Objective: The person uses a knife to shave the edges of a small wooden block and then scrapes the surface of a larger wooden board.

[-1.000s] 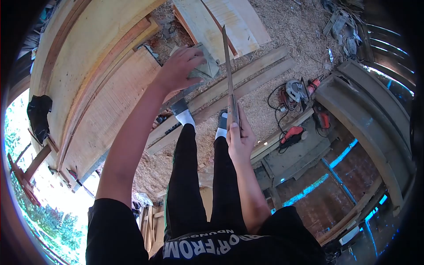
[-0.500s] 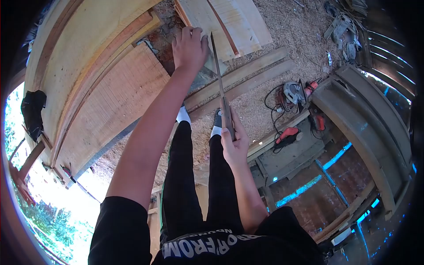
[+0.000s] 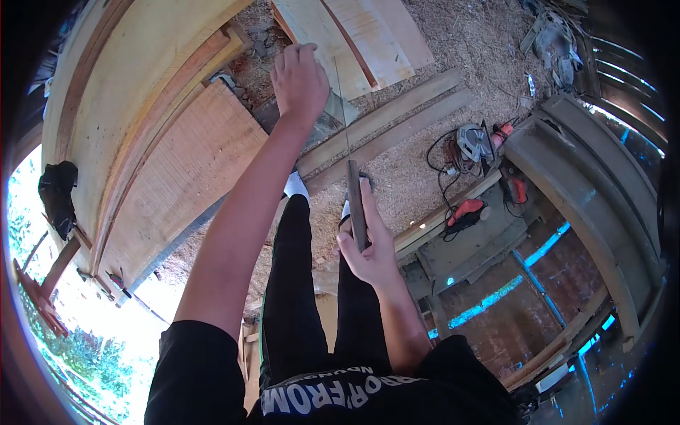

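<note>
My right hand [image 3: 370, 244] is wrapped around the dark handle of a handsaw [image 3: 356, 202]. The saw's thin blade, seen almost edge-on, points away from me and reaches the near end of a pale wooden board [image 3: 319, 32]. Just left of the blade, my left hand [image 3: 301, 85] bears on that board's near left corner, its fingers curled over the wood and partly hidden. Beside this board, to the right, lies another pale board [image 3: 386, 39] with a brown edge strip between them.
Two long battens [image 3: 397, 120] lie on the sawdust-covered floor. A circular saw [image 3: 473, 144] and a red corded power tool [image 3: 465, 211] sit at the right. Large curved wooden panels [image 3: 142, 85] fill the left side. A wooden frame [image 3: 588, 184] stands far right.
My right hand has drawn the saw back towards my body, so its handle is lower in view. My left hand stays at the board's corner. The whole view has shifted slightly.
</note>
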